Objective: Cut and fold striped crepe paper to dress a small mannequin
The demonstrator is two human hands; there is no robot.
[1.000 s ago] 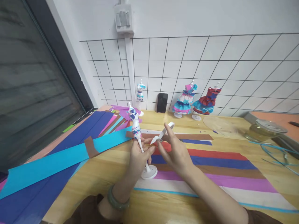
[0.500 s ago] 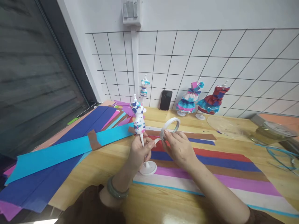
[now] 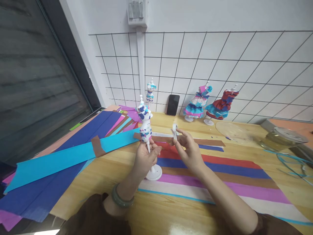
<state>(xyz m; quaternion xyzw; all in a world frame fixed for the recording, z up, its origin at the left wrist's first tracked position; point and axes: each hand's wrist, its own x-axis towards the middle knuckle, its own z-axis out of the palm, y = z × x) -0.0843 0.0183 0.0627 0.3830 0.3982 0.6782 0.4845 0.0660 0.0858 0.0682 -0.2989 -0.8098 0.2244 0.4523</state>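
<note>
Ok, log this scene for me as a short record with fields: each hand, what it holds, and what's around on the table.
left hand: grips the pole of a small mannequin, base on the table
right hand: holds a white tape roll, edge-on to the camera
under the hands: striped paper sheets
left side: blue paper strips
back wall: phone, three dressed mannequins

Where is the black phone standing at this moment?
In the head view the black phone leans upright against the wire grid at the back of the table, between two small dressed mannequins.
</note>
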